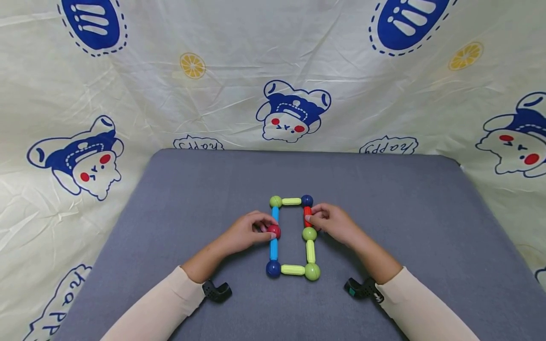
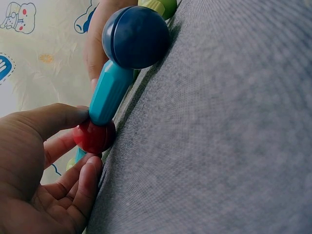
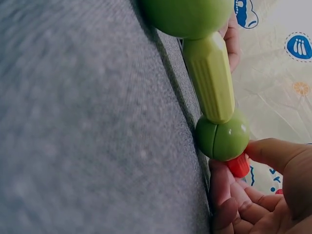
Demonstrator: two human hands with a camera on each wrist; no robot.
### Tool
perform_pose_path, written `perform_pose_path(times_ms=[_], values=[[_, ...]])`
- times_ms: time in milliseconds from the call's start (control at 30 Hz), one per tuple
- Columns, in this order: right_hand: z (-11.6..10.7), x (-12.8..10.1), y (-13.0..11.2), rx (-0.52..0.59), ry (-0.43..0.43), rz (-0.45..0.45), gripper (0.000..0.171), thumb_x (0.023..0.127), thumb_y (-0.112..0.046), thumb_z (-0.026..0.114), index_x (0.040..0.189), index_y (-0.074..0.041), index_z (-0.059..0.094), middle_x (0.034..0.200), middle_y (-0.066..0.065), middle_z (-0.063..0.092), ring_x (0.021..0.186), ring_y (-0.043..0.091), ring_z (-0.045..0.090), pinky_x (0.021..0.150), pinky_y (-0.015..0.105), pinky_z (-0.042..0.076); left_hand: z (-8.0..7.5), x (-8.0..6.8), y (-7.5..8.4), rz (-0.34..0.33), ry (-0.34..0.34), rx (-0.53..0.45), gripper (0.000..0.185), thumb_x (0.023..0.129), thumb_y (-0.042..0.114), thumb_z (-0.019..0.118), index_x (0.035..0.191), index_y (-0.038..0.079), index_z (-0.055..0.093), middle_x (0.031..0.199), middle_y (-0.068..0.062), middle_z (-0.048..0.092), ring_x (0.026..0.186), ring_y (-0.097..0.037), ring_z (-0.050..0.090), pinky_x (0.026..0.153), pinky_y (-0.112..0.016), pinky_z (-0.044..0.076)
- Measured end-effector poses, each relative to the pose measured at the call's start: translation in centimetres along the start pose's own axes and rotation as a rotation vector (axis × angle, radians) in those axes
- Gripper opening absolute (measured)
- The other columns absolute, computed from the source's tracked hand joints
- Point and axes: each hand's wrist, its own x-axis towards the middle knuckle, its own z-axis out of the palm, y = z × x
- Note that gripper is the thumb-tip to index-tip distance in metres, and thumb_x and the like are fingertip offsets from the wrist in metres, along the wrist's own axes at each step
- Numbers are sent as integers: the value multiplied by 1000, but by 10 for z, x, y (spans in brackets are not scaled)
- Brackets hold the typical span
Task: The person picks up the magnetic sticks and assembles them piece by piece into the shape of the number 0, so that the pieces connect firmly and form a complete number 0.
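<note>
A closed rectangle of toy balls and rods lies on the grey table [image 1: 204,189]. My left hand [image 1: 247,232] pinches the red ball [image 2: 95,136] midway along its left side, between two light blue rods [image 1: 274,249]. On the right side, my right hand [image 1: 337,225] pinches the red rod [image 3: 239,165] between thumb and fingers. That rod joins a dark blue ball [image 1: 307,201] at the far corner to a green ball [image 3: 223,136]. Another dark blue ball [image 2: 136,36] forms the near left corner, and a green ball [image 1: 312,271] the near right one.
Yellow-green rods form the far side [image 1: 292,201], the near side [image 1: 293,270] and part of the right side. A green ball [image 1: 276,201] marks the far left corner. Behind the table hangs a pale printed cloth [image 1: 239,113]. Black wrist cameras [image 1: 217,291] sit near both sleeves.
</note>
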Motion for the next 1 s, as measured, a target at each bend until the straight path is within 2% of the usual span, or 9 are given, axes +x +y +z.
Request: perform_pose_path(times_ms=[167, 300, 433, 600, 1000], values=[[0, -1, 1, -12, 13, 16, 40, 96, -21, 66, 126, 3, 54, 91, 7, 72, 73, 15, 59, 68, 29, 48, 0, 1, 0, 11, 2, -4, 27, 90, 23, 78, 116, 17, 72, 102, -5, 62, 91, -14, 57, 77, -24, 48], [0, -1, 2, -5, 25, 31, 61, 96, -28, 68, 143, 1, 41, 92, 7, 74, 75, 15, 60, 69, 30, 48, 1, 1, 0, 10, 1, -4, 27, 90, 23, 78, 116, 17, 72, 103, -5, 62, 90, -14, 57, 77, -24, 48], [-1, 0, 2, -7, 22, -13, 79, 96, -28, 69, 158, -5, 26, 93, 10, 74, 75, 17, 63, 70, 33, 49, 1, 0, 1, 1, 0, -13, 27, 90, 22, 77, 116, 17, 71, 104, -5, 62, 91, -14, 57, 77, -24, 49], [0, 2, 3, -34, 1, -72, 76, 96, -23, 69, 159, -11, 29, 91, 11, 72, 71, 18, 63, 67, 34, 51, 1, -2, 2, 0, -2, -24, 27, 90, 22, 77, 117, 17, 71, 105, -7, 62, 91, -15, 57, 76, -25, 49], [2, -1, 4, -10, 20, -75, 65, 97, -19, 67, 154, -10, 38, 93, 13, 71, 71, 18, 62, 65, 33, 52, 2, -1, 1, 11, 11, -21, 28, 90, 23, 78, 116, 17, 72, 104, -7, 62, 91, -15, 57, 77, -25, 48]])
